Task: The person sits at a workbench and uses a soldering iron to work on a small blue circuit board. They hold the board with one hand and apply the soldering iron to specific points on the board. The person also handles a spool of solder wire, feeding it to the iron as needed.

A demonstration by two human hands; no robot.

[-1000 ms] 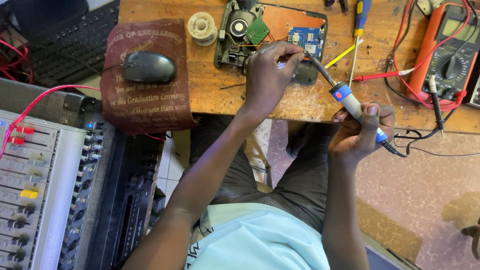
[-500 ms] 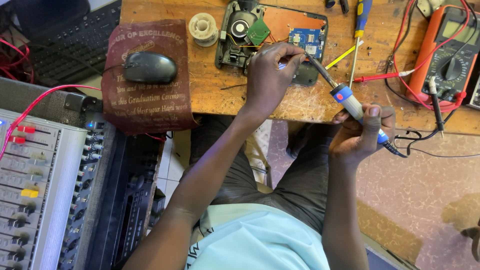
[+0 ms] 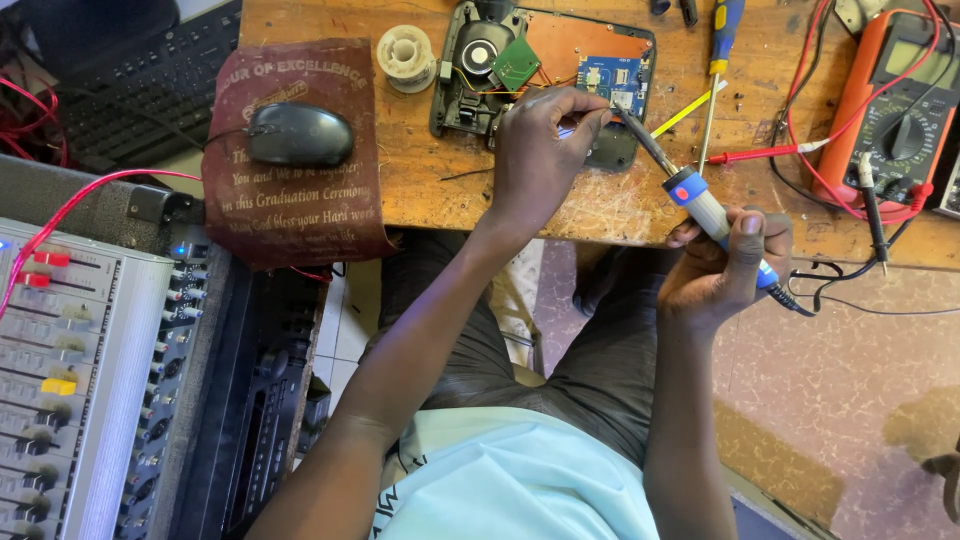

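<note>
The right hand (image 3: 722,270) is clenched around the handle of a soldering iron (image 3: 700,205), thumb laid along the pale grip just below its blue collar, and the dark shaft slants up and to the left so that its tip sits at the blue circuit board (image 3: 612,82). The left hand (image 3: 538,160) meets it there: its fingers are pinched together on something thin and light held at the iron's tip (too small to tell what it is), the knuckles arched over the lower edge of the opened black device (image 3: 480,70), whose shell lies flat on the wooden bench (image 3: 420,185) with a small green board and an orange inner panel showing. Just left of the device stands a pale spool of solder wire (image 3: 406,55). Right of the board lies a screwdriver (image 3: 718,60) with a blue and yellow handle, and beyond it an orange multimeter (image 3: 895,110) with red leads looping across the bench. Further left a black computer mouse (image 3: 298,135) rests on a maroon printed cloth (image 3: 295,210) that hangs over the bench edge. A grey audio mixer (image 3: 70,370) with rows of sliders fills the lower left, well apart from both hands.
</note>
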